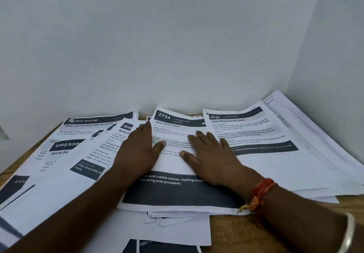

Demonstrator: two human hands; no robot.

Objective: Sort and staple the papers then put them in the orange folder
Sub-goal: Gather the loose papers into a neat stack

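Printed sheets with dark headers cover the wooden table (256,231). In the middle lies a stack topped by sheet "2754 Deep Clean Carpet" (177,130). My left hand (137,150) rests flat on that stack's left edge, fingers spread. My right hand (210,154) lies flat on the stack's right half, palm down. Both press the paper and hold nothing. A sheet "2748 Wipe Baseboards Clean" (252,132) lies to the right, and "Dressing" (65,146) and "Living Room" (94,123) sheets to the left. No stapler or orange folder is in view.
A white wall (177,46) rises right behind the papers, with a side wall (334,56) at the right. More loose sheets (167,246) overlap near the front edge. Bare wood shows at the front right.
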